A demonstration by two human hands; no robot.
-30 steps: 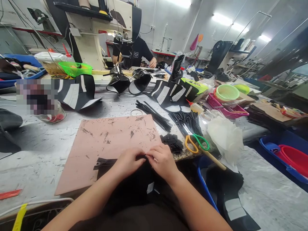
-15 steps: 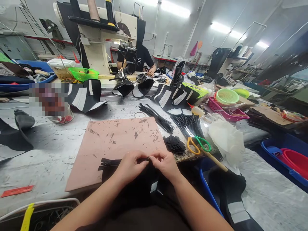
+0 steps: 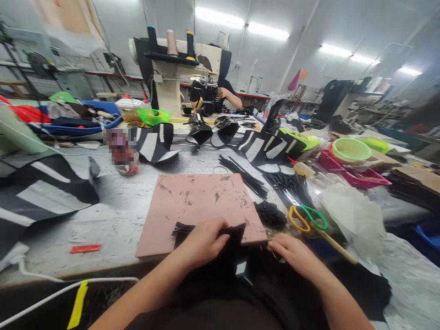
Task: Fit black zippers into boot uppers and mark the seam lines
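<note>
My left hand (image 3: 203,241) is closed on a black piece of material (image 3: 233,236) at the near edge of the pink cutting board (image 3: 199,201). Black strips (image 3: 179,227) stick out to its left on the board. My right hand (image 3: 292,250) sits lower and to the right, off the board's corner, with its fingers pinched together; what they grip is too small to name. More black material lies over my lap below both hands.
Scissors (image 3: 304,217) with yellow and green handles lie right of the board, beside black scraps (image 3: 271,213) and black strips (image 3: 247,174). Black-and-white cut pieces (image 3: 41,197) lie left. A sewing machine (image 3: 182,68) stands behind, with a person beyond it.
My hands were pinched together over the black piece; now the right hand has pulled away to the right. The view has swung left and up.
</note>
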